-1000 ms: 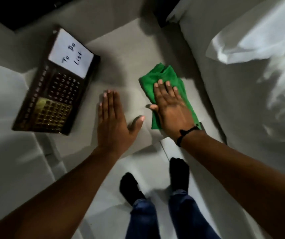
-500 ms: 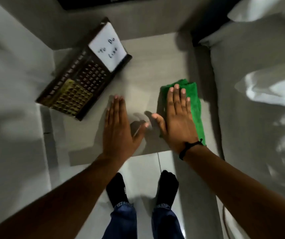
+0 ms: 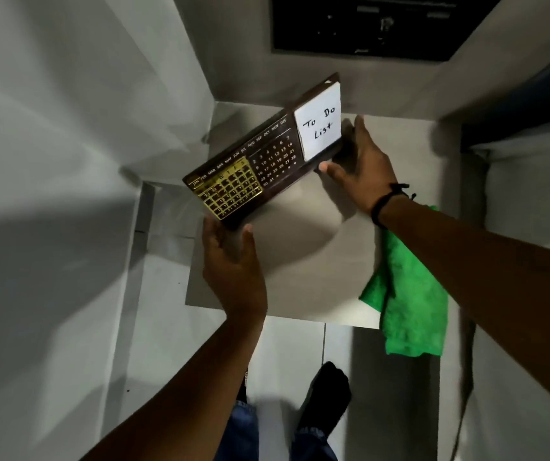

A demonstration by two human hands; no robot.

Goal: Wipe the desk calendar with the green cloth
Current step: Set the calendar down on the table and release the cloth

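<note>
The desk calendar (image 3: pixel 260 161) is a dark brown board with a gold date grid, printed months and a white "To Do List" note at its right end. It is tilted and held above the small grey table (image 3: pixel 293 261). My left hand (image 3: pixel 233 271) grips its lower left corner, thumb on the front edge. My right hand (image 3: pixel 360 168) holds its right end beside the note. The green cloth (image 3: pixel 406 301) lies at the table's right edge under my right forearm, partly hanging over the front; neither hand touches it.
White bedding (image 3: pixel 50 161) rises on the left and more white bedding (image 3: pixel 533 194) on the right. A dark panel (image 3: pixel 360 24) sits on the wall behind the table. My feet in black socks (image 3: pixel 326 394) stand on the pale floor below.
Both hands left the tabletop and the cloth and took hold of the calendar, which is now raised and nearer the middle. The view has shifted so the cloth sits lower right.
</note>
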